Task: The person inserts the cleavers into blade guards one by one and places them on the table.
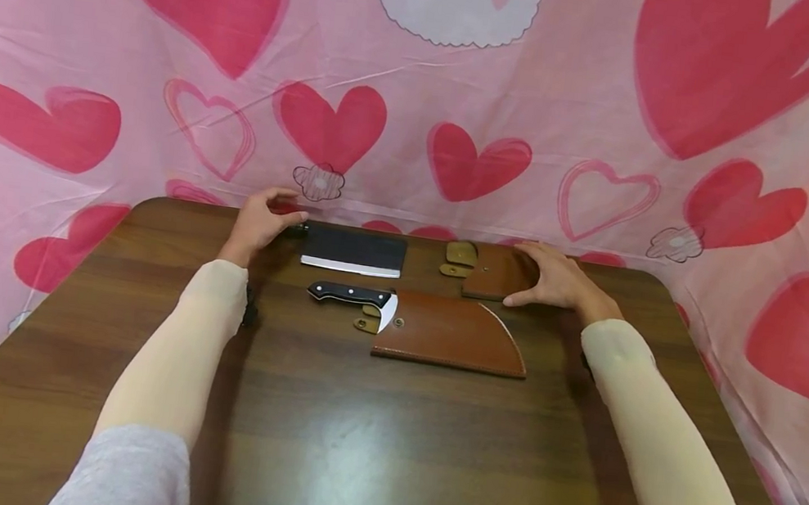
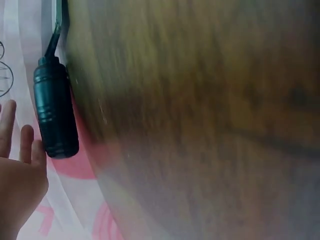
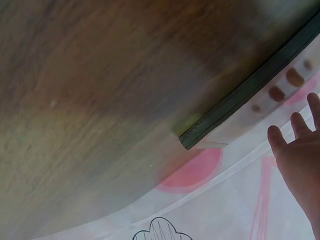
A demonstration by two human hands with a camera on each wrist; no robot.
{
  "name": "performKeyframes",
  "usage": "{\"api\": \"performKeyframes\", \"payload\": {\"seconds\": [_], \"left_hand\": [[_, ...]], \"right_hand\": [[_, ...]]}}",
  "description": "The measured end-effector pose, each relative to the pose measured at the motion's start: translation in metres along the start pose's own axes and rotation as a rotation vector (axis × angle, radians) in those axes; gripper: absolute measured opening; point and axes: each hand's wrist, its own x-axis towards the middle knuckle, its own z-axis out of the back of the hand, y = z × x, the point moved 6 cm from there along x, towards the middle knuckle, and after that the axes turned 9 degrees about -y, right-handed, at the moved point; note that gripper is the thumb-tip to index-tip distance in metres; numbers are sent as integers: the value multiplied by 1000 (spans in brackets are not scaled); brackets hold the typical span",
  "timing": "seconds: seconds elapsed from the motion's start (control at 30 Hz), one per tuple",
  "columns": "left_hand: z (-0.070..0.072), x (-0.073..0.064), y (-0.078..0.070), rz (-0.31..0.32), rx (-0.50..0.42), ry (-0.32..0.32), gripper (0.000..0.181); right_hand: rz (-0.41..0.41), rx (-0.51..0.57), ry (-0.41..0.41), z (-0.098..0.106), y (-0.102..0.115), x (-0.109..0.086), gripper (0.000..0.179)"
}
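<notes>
A cleaver with a dark blade and bright cutting edge (image 1: pixel 353 252) lies at the back left of the table. My left hand (image 1: pixel 259 225) hovers around its ribbed black handle (image 2: pixel 56 112), thumb and fingers apart. At the back right lies a brown leather sheath (image 1: pixel 494 274) with tan straps unfastened at its left end. My right hand (image 1: pixel 557 281) spreads its thumb and fingers around that sheath's right end; the fingertips are short of the sheath's edge (image 3: pixel 250 85) in the right wrist view. In front, a second knife's black riveted handle (image 1: pixel 350 293) sticks out of a larger brown sheath (image 1: pixel 451 331).
The wooden table (image 1: pixel 325 442) has rounded back corners. Close behind it hangs a pink cloth (image 1: pixel 416 138) printed with hearts. The larger sheath lies between the two forearms, just in front of the cleaver and the smaller sheath.
</notes>
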Motion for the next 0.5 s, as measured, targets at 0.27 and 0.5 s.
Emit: {"api": "performKeyframes", "payload": {"seconds": [0.27,0.5], "left_hand": [[5,9,2,7,66,55,59],[4,6,11,0,75,152,60]], "right_hand": [[-21,0,-1,-3,-8,5,112],[-7,-35,28,-9,-5,8,114]]}}
